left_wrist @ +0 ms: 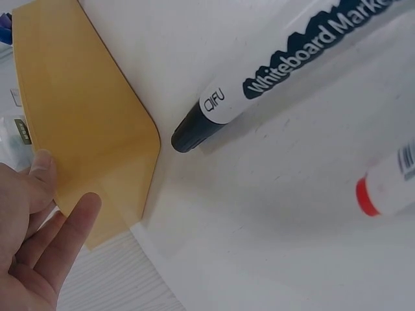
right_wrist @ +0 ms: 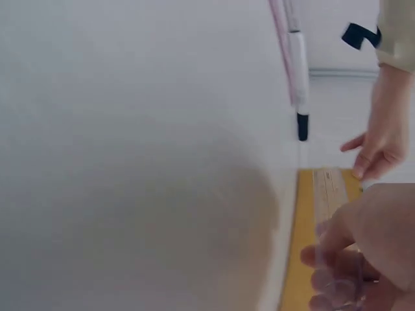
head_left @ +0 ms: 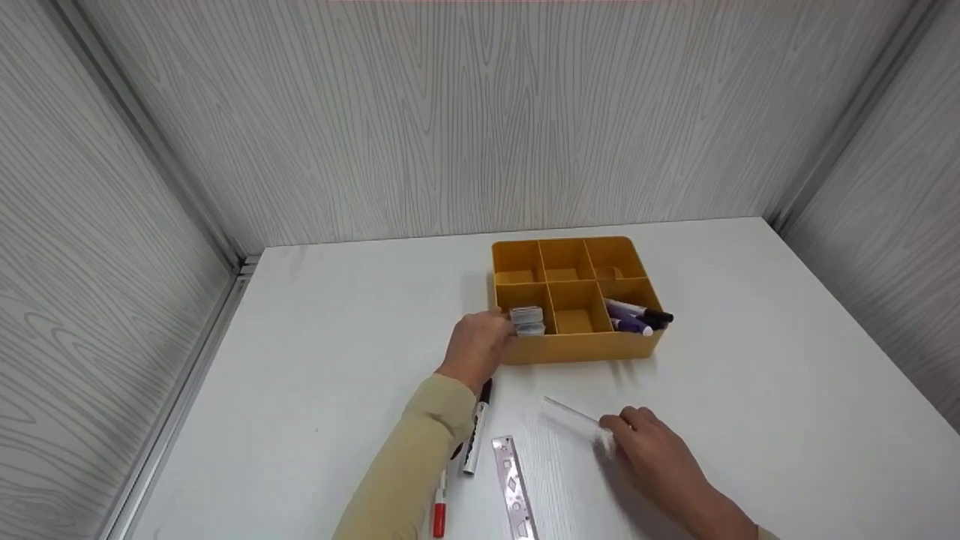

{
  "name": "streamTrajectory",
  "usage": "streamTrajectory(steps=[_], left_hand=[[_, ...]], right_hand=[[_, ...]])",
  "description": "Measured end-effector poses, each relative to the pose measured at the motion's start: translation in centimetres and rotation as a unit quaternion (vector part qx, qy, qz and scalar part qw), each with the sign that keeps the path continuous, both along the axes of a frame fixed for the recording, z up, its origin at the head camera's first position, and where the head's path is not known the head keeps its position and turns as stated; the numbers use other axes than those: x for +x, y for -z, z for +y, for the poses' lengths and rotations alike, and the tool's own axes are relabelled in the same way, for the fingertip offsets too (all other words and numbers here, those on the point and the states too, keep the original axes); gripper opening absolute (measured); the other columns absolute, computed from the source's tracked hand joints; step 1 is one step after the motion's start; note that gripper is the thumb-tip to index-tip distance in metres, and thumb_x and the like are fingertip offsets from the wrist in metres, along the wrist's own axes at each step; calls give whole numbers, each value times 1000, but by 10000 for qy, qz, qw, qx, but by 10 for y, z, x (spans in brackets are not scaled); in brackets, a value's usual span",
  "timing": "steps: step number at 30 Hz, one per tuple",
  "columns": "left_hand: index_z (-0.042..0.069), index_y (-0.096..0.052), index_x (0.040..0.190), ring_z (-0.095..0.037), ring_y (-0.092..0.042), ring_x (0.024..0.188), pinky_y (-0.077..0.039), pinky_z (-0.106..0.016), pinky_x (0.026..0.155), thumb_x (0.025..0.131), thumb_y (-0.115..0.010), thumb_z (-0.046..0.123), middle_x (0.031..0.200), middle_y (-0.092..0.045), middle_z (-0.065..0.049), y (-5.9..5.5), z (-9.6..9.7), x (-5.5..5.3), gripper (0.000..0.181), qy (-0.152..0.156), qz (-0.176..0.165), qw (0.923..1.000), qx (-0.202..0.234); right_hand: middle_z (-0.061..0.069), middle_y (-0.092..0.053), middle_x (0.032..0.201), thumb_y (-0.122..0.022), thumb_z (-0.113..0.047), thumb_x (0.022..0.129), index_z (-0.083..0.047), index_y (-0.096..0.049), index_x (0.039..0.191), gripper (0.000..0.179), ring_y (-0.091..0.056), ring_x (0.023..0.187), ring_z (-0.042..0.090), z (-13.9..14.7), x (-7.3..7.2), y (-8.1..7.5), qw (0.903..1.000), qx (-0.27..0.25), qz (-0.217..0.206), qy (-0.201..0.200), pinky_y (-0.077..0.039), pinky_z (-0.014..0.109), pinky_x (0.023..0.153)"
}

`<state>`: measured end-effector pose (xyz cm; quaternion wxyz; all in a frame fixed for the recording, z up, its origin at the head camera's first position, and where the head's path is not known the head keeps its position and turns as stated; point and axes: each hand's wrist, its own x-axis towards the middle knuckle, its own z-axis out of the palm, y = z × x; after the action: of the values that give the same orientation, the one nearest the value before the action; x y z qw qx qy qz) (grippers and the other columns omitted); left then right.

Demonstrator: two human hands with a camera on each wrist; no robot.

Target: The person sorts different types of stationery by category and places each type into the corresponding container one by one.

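Note:
My left hand (head_left: pixel 478 346) is at the front left corner of a yellow compartment organizer (head_left: pixel 577 349), pinching its rim; one finger extends along the outer wall in the left wrist view. Beside those fingertips, small clear plastic boxes (head_left: pixel 527 320) sit in the front left compartment. My right hand (head_left: pixel 660 461) holds a clear plastic ruler (right_wrist: pixel 331 192) in front of the organizer, raised and seen nearly edge-on from the head. A black-capped whiteboard marker (left_wrist: pixel 224 100) lies on the table by my left wrist, and a red-capped marker (head_left: pixel 440 510) lies partly under the left forearm.
A pinkish ruler (head_left: pixel 514 484) with cut-out shapes lies on the table (head_left: pixel 337 337) between the arms. Several purple and black markers (head_left: pixel 634 316) lean in the organizer's front right compartment. Pale wood-grain panels (head_left: pixel 450 112) enclose the table at the back and sides.

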<state>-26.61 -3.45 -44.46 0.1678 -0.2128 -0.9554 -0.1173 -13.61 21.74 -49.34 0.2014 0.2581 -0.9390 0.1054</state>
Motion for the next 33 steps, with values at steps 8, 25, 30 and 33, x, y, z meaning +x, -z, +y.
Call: streamTrajectory(steps=[8, 25, 30, 33], left_hand=[[13, -81, 95, -16, -73, 80, -60, -28, 72, 89, -72, 10, 88, -77, -3, -1, -3, 0, 11, -90, -10, 9998, -172], [13, -81, 94, -16, -73, 79, -60, -28, 72, 90, -72, 13, 86, -77, -2, 0, -2, -1, 9, -136, 84, 9996, -226], [14, -81, 97, -15, -74, 82, -60, -27, 73, 90, -73, 15, 90, -78, -2, 0, 0, -1, 11, -169, 23, 9995, -255], [15, -80, 101, -15, -74, 84, -60, -26, 75, 90, -72, 16, 94, -78, -1, -1, 2, 0, 14, -230, -33, 9993, -291]], right_hand=[[-1, -61, 88, -76, 9, 75, -13, -71, 109, 40, -51, 75, 9, 14, -19, -49, 9991, -393, 129, 134, -52, 23, 62], [21, -53, 105, -47, -4, 97, 3, -62, 126, 34, -57, 78, 26, 48, -88, -120, 9891, -854, -818, 878, -52, 42, 68], [25, -50, 104, -46, -1, 95, 6, -61, 120, 30, -55, 84, 34, 50, -113, -123, 9845, -1021, -977, 1037, -53, 51, 75], [27, -50, 103, -46, 1, 95, 9, -60, 116, 27, -55, 85, 37, 49, -126, -123, 9835, -1055, -1025, 1049, -53, 54, 79]])
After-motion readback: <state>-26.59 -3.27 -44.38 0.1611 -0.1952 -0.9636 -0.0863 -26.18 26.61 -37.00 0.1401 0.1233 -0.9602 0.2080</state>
